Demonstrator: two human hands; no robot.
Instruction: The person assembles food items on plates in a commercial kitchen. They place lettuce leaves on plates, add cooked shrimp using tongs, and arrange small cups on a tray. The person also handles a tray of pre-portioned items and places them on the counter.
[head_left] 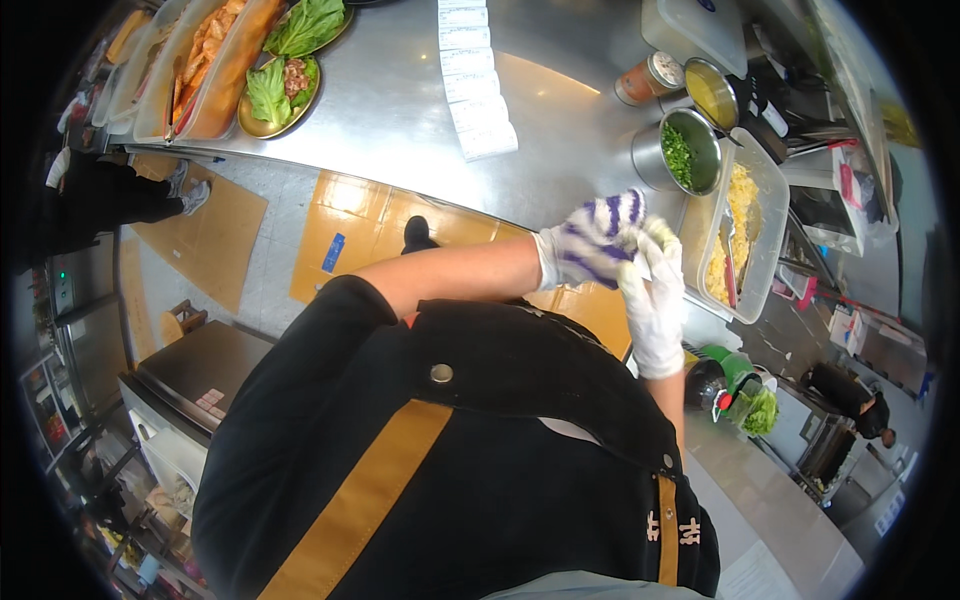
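In front of my body, my left hand [592, 243] wears a white glove with purple stripes. My right hand [655, 305] has a plain white glove and meets it at the fingertips. Both sets of fingers are closed together; anything small between them is hidden. Just right of my hands stands a plastic container [768, 262] of yellow shredded food [742, 200], with a red-handled utensil [731, 275] lying in it. Beyond my hands is a metal pot [650, 160] holding chopped green herbs [677, 158].
A paper strip [480, 110] lies on the steel counter [380, 100]. Lettuce-topped plates [272, 128] and food tubs [213, 115] stand far left. A spice jar [640, 83] and yellow-filled pot [712, 95] stand far right. Another person [120, 195] stands at left, one [850, 395] at right.
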